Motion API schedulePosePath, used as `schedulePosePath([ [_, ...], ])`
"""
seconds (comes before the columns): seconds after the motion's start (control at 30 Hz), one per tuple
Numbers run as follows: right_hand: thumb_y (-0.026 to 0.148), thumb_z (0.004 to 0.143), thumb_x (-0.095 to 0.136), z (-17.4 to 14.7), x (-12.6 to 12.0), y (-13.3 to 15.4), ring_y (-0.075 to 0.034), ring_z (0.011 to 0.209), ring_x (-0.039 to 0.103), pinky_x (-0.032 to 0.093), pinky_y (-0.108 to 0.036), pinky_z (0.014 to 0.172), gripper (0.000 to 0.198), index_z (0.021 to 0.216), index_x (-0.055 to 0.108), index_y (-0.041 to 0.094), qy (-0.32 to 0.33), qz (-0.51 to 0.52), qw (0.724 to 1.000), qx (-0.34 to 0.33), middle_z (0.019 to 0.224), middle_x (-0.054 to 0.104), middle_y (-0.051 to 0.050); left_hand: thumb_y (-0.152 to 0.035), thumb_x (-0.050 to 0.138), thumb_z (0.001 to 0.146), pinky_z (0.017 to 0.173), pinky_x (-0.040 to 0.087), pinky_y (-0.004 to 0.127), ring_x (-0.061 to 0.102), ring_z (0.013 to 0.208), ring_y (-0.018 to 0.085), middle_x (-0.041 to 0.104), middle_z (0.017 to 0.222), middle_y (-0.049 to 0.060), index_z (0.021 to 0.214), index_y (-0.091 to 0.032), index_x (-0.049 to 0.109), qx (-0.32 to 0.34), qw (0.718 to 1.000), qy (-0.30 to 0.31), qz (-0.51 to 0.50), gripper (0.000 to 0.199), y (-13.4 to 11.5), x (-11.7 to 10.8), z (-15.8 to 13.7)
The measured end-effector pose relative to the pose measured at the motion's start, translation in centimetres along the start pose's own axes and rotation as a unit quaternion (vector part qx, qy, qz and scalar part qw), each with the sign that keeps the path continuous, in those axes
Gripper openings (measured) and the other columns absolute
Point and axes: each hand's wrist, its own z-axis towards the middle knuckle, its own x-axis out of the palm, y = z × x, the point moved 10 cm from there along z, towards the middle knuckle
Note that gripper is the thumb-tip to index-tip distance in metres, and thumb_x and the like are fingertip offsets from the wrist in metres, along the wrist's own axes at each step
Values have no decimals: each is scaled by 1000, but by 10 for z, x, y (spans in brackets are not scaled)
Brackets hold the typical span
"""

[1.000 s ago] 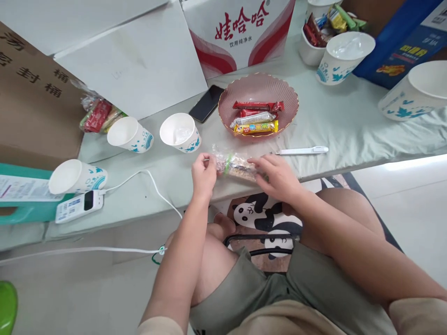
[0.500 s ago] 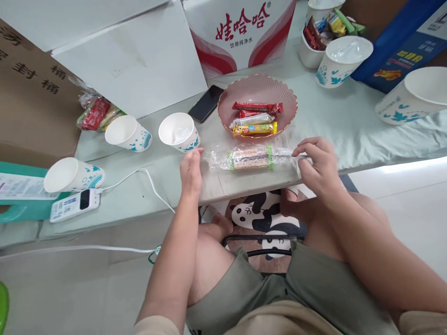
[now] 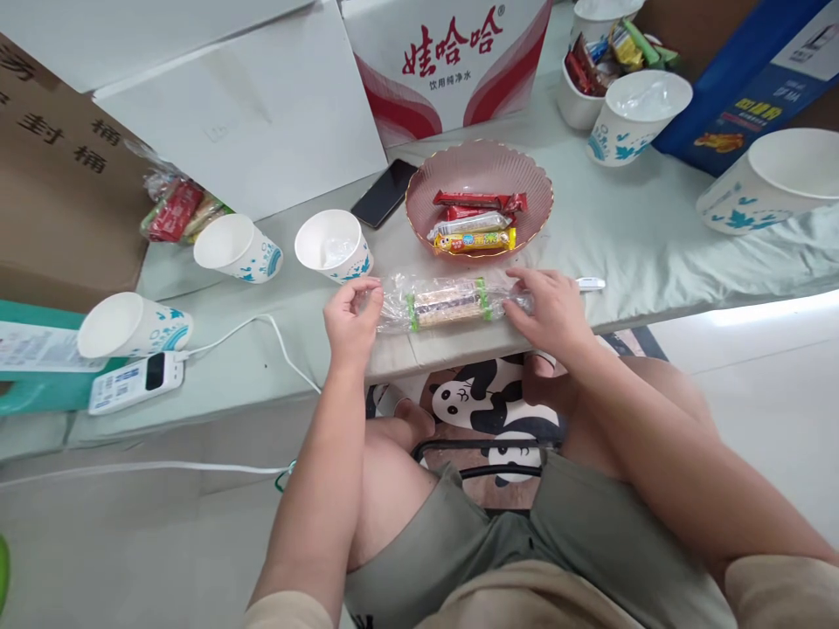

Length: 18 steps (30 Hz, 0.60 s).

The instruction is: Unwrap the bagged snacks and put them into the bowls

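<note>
The clear wrapper lies along the near edge of the bench, at the centre of the frame, and we judge that edge the main hazard: a pull toward our lap could slide the packet off onto the panda-patterned mat below. The crinkly film also looks slippery, so a pinch on the loose twisted ends alone may slip, or tear the plastic instead of moving the bar. A wide swing of our left elbow could catch the white cable or tip the paper cup just above and left of the wrapper.

Our left hand is curled, thumb and forefinger pinched on the left tail of the wrapper; we judge it closed on the film, though the contact itself is small in the view. Our right hand rests half-closed over the right tail, fingers bent down onto it; we read this as a light grip on the same wrapper. A white pen shows just past the right knuckles, and the pink bowl of snack bars sits directly above the wrapper, near but apart.
</note>
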Motion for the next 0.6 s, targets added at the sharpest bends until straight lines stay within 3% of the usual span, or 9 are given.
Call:
schedulePosePath([
  [0.13,29,92,48,2,0,3,-29,99,66,48,-46,89,24,96,71,22,-8,12,1000,-5,98,73,-11,-32,69,75,93,55,36,71,91,19,72,86,4,78,-21,63,-2,999,-32,-44,12,-3,-8,0],
  [0.3,28,93,47,-1,-24,12,-29,111,68,50,-48,97,22,89,68,25,-96,74,992,-27,106,76,-9,-33,61,78,97,54,40,71,96,21,69,78,2,78,-24,55,4,997,-45,-55,11,-9,-14,0],
  [0.4,27,91,46,-7,-40,21,-29,116,67,49,-51,100,21,85,66,26,-138,99,984,-52,105,76,-9,-33,58,76,96,54,43,70,89,21,64,69,1,74,-25,50,14,995,-57,-75,12,-16,-19,-1],
  [0.5,26,86,46,-14,-42,31,-30,108,70,49,-52,97,21,78,65,28,-104,93,987,-85,88,76,-7,-38,59,74,84,56,43,64,68,19,56,58,-1,68,-25,46,21,994,-49,-98,19,-24,-25,-5],
  [0.6,26,83,48,-26,-28,41,-25,78,70,48,-48,91,22,80,70,27,-6,76,983,-164,71,72,-4,-46,59,73,62,51,37,53,49,17,49,47,-1,59,-26,45,5,997,-1,-78,28,-25,-30,-11],
])
